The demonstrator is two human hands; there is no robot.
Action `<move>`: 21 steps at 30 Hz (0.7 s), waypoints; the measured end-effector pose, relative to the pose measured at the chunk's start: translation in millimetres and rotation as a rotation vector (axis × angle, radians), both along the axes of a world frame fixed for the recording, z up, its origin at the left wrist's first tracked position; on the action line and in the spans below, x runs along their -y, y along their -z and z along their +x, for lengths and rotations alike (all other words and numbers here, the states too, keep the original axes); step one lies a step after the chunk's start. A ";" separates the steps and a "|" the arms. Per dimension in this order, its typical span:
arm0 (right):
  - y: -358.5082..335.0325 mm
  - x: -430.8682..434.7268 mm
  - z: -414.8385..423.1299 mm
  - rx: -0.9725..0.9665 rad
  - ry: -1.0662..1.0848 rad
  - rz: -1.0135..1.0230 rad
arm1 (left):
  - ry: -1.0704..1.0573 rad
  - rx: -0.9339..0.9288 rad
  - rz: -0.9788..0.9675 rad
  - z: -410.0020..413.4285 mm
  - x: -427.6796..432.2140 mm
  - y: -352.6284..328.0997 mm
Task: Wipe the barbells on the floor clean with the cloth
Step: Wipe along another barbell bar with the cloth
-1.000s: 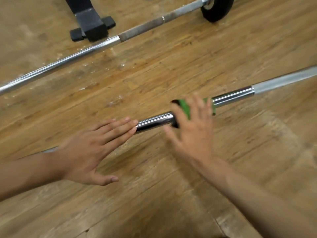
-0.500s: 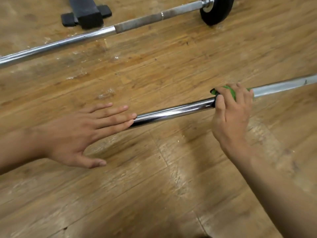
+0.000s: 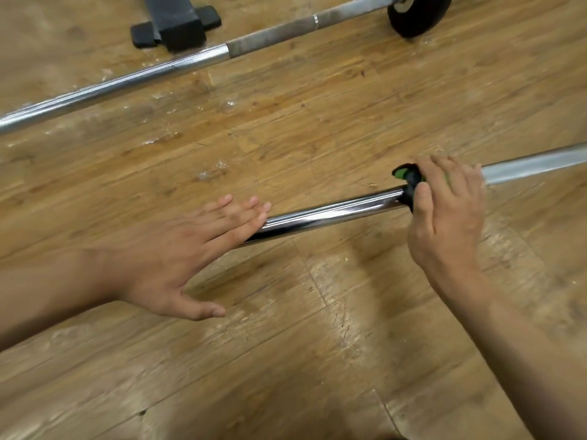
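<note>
Both hands are on the nearer barbell [image 3: 333, 214], which lies on the wooden floor [image 3: 286, 360] and runs from lower left to upper right. The right hand [image 3: 444, 217] is wrapped around the shaft with the cloth [image 3: 404, 173] bunched under it. Its fingers curl over the far side and the thumb presses against the near side. The cloth is green with a darker, almost black fold, and only its left edge shows past the thumb and forefinger; the hand covers the rest. The left hand [image 3: 178, 252] lies flat and released, grasping nothing. Its fingers are straight and close together, their tips resting on top of the shaft, and the thumb is spread out over the floor on the near side. The bar disappears beneath this hand and is hidden under it.

Between the two hands the shaft is bare, polished chrome with dark reflections. To the right of the right hand it turns to a paler, matte grey stretch running out toward the frame edge.

Well apart, farther up the floor, a second barbell [image 3: 127, 81] lies roughly parallel. It is shiny on the left, then dull grey and rough-looking toward the right, with a narrow bright ring partway along. Its right end meets a black plate [image 3: 419, 14] standing on edge at the top of the view. Just behind this bar sits the black foot of some equipment [image 3: 178, 23]. Pale scuffs and flecks [image 3: 216, 168] mark the boards between the two bars.
</note>
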State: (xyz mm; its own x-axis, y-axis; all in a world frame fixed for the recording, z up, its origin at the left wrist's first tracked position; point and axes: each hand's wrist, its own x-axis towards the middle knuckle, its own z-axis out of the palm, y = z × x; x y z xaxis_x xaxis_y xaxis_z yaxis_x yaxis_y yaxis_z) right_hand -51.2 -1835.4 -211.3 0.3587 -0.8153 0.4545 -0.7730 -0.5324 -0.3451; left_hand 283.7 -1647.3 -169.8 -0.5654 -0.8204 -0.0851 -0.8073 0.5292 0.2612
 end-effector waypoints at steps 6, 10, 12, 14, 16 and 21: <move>-9.9 -66.4 65.7 0.021 -0.145 0.021 | -0.004 -0.013 0.017 -7.7 -5.2 -1.0; -8.1 -88.2 69.2 -0.110 -0.420 0.013 | -0.004 -0.006 -0.004 -13.3 -11.4 -1.1; -5.2 -68.7 42.0 -0.169 -0.433 -0.026 | 0.002 -0.001 -0.014 -16.2 -15.2 -1.1; -2.9 -46.1 14.3 -0.132 -0.303 -0.017 | 0.005 0.020 -0.040 -19.0 -18.9 -0.9; -3.0 -35.0 -2.3 -0.062 -0.131 -0.005 | 0.005 0.033 -0.056 -23.1 -23.4 -1.4; -12.1 -91.4 39.2 -0.047 -0.107 0.066 | 0.003 0.066 -0.081 -34.6 -35.7 -3.2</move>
State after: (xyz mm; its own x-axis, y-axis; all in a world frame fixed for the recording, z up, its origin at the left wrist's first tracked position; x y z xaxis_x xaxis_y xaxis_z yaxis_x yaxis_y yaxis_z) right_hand -12.0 -1743.9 -199.2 0.4645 -0.7992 0.3815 -0.7292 -0.5896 -0.3473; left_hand 249.0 -1611.6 -166.6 -0.5633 -0.8244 -0.0552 -0.8196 0.5490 0.1637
